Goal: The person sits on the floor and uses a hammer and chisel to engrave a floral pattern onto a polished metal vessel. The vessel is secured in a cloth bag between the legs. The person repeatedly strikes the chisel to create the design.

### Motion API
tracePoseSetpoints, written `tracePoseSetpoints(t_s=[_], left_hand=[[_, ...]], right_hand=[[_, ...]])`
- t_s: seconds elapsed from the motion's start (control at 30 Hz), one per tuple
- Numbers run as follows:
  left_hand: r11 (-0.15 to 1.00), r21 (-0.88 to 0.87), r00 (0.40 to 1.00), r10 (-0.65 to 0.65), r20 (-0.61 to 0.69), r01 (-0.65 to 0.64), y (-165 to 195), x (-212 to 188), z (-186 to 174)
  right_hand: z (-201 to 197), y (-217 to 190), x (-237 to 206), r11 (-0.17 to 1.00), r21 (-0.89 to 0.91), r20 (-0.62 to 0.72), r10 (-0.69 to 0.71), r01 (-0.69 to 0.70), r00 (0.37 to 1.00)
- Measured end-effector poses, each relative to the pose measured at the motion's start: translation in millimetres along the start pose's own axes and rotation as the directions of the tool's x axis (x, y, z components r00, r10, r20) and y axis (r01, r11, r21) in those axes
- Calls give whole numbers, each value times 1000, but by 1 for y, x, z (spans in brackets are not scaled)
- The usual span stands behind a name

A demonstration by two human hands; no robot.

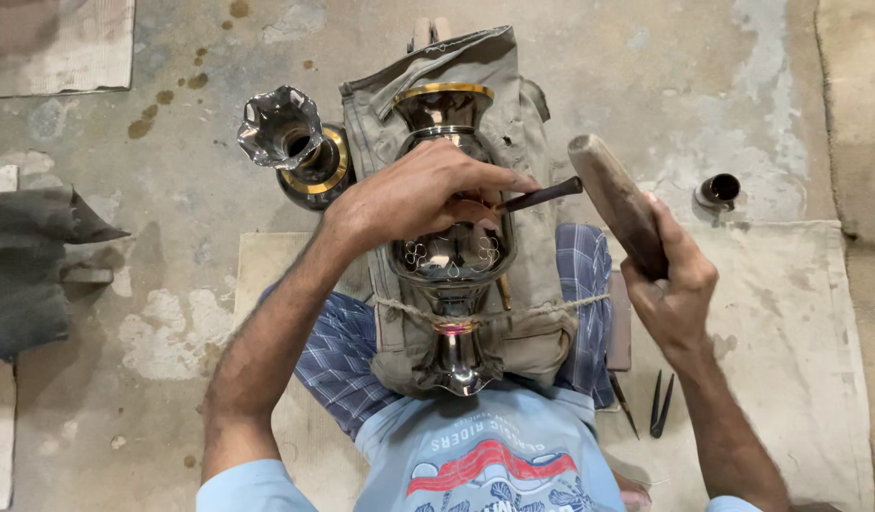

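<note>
A shiny metal vase (pixel 453 254) with gold bands and engraved leaf shapes lies on a grey cloth cushion (pixel 513 114) across my lap, tied down by a thin rope (pixel 551 308). My left hand (pixel 420 192) rests on the vase's belly and grips a dark chisel (pixel 542 195), its tip against the metal. My right hand (pixel 672 280) holds a wooden mallet (pixel 616 199) raised just right of the chisel's end.
A second metal vase (pixel 293 142) with a fluted mouth stands on the concrete floor at the cushion's upper left. A small metal cup (pixel 719 190) sits at the right. Pointed dark tools (pixel 657 406) lie on the pale mat (pixel 788 322). Grey cloth (pixel 25 256) lies far left.
</note>
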State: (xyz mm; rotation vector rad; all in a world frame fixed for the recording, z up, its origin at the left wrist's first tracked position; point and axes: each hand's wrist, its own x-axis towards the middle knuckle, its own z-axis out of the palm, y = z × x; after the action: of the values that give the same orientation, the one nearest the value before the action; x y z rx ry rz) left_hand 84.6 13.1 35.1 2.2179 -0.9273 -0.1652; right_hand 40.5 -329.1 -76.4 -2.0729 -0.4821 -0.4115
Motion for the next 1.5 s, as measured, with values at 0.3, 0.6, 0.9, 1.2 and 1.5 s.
tracePoseSetpoints(t_s=[0.3, 0.6, 0.9, 1.2, 1.5], left_hand=[[999, 9, 999, 33, 28, -33, -1, -1, -11], [992, -56, 993, 115, 1, -114, -14, 6, -13], [995, -22, 990, 101, 97, -99, -9, 11, -10], [996, -7, 993, 85, 77, -85, -6, 7, -8], [1000, -19, 1000, 15, 13, -15, -4, 2, -14]], right_hand=[[14, -4, -20, 979, -173, 58, 115, -104, 992], [13, -19, -24, 986, -148, 330, 126, -81, 935], [9, 4, -31, 972, 56, -12, 229, -228, 973], [5, -3, -19, 978, 193, -51, 91, -80, 995], [4, -5, -22, 965, -245, 131, 127, -92, 983]])
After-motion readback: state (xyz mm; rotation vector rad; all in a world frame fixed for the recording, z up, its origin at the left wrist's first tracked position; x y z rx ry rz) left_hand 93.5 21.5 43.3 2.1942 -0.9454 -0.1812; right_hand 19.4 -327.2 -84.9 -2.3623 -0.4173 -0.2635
